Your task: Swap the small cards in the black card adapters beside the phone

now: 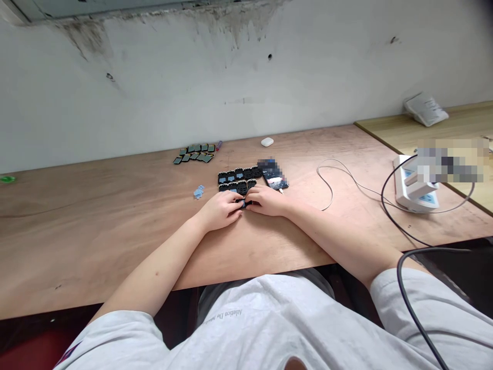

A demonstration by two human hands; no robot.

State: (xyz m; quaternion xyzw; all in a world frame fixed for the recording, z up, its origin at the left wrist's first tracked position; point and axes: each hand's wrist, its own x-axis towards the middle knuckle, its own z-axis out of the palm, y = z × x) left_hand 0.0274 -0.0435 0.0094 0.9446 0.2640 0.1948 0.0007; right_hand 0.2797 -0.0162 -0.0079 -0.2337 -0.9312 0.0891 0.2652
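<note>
My left hand (220, 209) and my right hand (267, 201) meet near the middle of the table. Between their fingertips they grip a small black part (244, 204) with a patch of blue on it. Both hands are closed, and the fingers hide most of the part. Just beyond them lie two rows of similar black parts (239, 173), some bearing light blue pieces. Left of my left hand is a little pile of loose light blue pieces (198, 192). A phone (274, 174) with a cable plugged in lies beyond my right hand.
Several dark square pieces with grey-green faces (194, 153) lie toward the wall, beside a purple object (219, 145). A white earbud case (267, 142) is at the back. On the right stand a white power strip (402, 187), a thin white cable (356, 184) and a black cable (404, 288).
</note>
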